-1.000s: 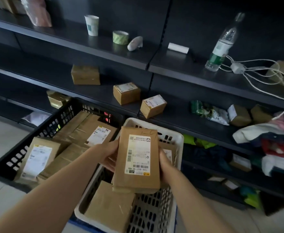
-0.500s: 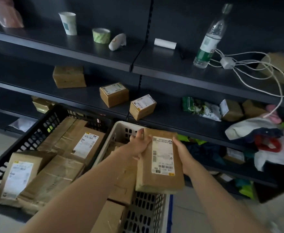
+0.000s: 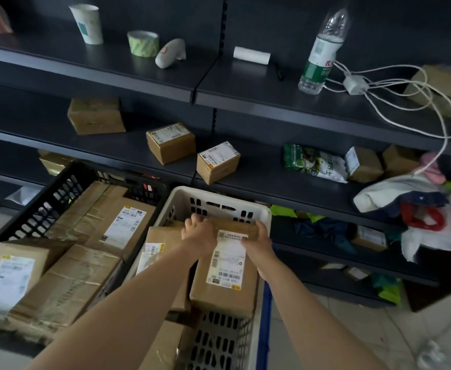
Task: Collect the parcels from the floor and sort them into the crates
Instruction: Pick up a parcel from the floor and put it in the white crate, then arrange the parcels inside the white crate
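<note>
A flat brown parcel (image 3: 225, 292) with a white label lies in the right half of the white crate (image 3: 220, 197), its far end under both hands. My left hand (image 3: 199, 235) grips its far left corner; my right hand (image 3: 259, 243) holds its far right edge. Other brown parcels (image 3: 160, 245) lie under and beside it in the white crate. To the left, the black crate (image 3: 56, 190) holds several larger taped parcels (image 3: 66, 284).
Dark shelving runs behind the crates. Small boxes (image 3: 217, 161) sit on the middle shelf; a paper cup (image 3: 87, 24), tape roll (image 3: 143, 43), water bottle (image 3: 323, 49) and white cables (image 3: 406, 84) are on the top one. Clothes (image 3: 419, 209) pile at right. Pale tiled floor (image 3: 339, 329) lies right of the crates.
Both hands have lowered the labelled parcel from above the white crate down into it, where it now rests on other parcels. The view has shifted closer to the shelves.
</note>
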The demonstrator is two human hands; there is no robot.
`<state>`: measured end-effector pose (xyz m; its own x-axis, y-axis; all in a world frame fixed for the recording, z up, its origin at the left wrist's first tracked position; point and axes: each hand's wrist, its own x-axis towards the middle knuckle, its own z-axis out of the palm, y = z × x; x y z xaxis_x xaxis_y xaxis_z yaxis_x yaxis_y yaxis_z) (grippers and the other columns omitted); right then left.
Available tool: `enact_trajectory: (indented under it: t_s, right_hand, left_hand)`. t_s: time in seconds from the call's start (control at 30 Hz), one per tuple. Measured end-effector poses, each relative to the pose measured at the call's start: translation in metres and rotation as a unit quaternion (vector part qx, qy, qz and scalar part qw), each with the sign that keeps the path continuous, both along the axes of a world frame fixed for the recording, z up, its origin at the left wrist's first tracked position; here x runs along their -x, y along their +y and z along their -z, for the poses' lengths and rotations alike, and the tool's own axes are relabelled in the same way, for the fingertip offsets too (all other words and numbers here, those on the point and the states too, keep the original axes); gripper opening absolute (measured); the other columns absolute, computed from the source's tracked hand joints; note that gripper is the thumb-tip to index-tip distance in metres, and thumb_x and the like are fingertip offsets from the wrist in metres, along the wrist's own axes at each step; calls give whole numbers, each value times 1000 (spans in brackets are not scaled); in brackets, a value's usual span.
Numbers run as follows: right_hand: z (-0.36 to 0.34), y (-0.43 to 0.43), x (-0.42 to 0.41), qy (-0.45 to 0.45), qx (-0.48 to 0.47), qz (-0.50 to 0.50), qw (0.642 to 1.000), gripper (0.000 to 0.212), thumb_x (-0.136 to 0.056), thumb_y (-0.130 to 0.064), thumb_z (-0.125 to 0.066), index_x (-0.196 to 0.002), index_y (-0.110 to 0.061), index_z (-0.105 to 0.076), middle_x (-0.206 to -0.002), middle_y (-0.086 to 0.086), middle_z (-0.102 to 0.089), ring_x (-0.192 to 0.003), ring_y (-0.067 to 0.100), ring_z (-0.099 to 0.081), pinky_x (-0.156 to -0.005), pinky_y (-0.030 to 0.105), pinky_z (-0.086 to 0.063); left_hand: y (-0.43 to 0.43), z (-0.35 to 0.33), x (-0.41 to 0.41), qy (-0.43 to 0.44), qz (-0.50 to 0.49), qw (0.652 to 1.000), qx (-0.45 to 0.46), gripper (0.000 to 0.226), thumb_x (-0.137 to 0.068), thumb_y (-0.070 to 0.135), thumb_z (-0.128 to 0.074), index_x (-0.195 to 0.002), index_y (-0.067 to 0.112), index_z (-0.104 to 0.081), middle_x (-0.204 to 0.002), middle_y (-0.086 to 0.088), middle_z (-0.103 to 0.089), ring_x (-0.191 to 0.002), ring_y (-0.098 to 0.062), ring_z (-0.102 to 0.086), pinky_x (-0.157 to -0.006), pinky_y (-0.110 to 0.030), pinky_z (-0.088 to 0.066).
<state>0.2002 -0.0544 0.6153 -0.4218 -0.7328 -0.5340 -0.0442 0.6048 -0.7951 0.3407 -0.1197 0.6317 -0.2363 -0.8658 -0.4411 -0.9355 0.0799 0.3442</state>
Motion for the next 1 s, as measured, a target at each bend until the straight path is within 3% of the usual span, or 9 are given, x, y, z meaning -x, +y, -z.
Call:
enact_trajectory:
  t_s: [0.13,0.37,0.47,0.57,0.67,0.8,0.9,1.0]
  right_hand:
    - [-2,3,-15,54,-2,-2,999,84,-92,-16,-65,-157,-33,-14,-151,10,-35,-126,30,-53,-94,40,-55]
    - [-8,19,-24,144,-47,-10,988,72,-97,-26,-60,-156,-18,-20,-154,18,-22,-134,35,-41,-102,36,-43]
    - [-17,26,-42,175,-77,-15,982,73,-97,-23,-58,-157,-22,-18,-153,17,-19,-133,36,-41,-104,36,-44]
    - [-31,34,-72,229,-85,-10,970,73,-94,-25,-59,-156,-26,-21,-148,16,-23,-134,37,-38,-108,45,-43]
    - [-55,38,-110,249,-84,2,965,72,-93,-27,-58,-156,-27,-23,-154,15,-22,-140,34,-30,-112,44,-39]
    - [-92,36,-157,278,-88,-7,957,72,-90,-41,-59,-154,-27,-30,-161,9,-17,-143,31,-32,-113,39,-38]
    - [-116,35,-186,287,-83,-74,951,55,-95,-33,-57,-147,-20,-44,-159,5,-28,-142,24,-34,-107,31,-37]
    - [-130,36,-208,246,-103,-150,952,39,-98,-32,-55,-135,-20,-53,-156,1,-34,-141,20,-36,-105,30,-36]
  left_hand:
    - [-2,3,-16,47,12,999,5,62,-90,27,-59,-147,31,-35,-142,-6,-25,-132,-29,-26,-111,-40,-30]
    - [-1,-6,-51,93,77,992,-26,33,-91,39,-54,-123,34,-62,-137,-4,-37,-133,-29,-30,-113,-42,-30]
    - [-4,-20,-82,43,120,992,-16,41,-84,37,-38,-112,24,-65,-129,-8,-52,-121,-31,-44,-105,-41,-38]
    - [-13,-42,-124,33,172,984,6,40,-91,28,-43,-125,16,-59,-131,-6,-54,-124,-28,-45,-105,-38,-37]
    - [-27,-64,-179,70,189,979,-4,31,-90,31,-51,-118,27,-62,-135,-5,-53,-125,-28,-47,-106,-40,-40]
    - [-47,-103,-232,102,213,972,-1,31,-97,20,-49,-122,9,-63,-129,-9,-57,-120,-26,-53,-98,-31,-43]
    - [-48,-126,-258,125,221,967,22,31,-99,19,-46,-124,10,-62,-127,-6,-56,-118,-22,-53,-94,-28,-40]
    - [-45,-132,-272,102,255,961,-35,31,-98,23,-45,-123,13,-62,-126,-4,-57,-116,-20,-53,-96,-31,-41]
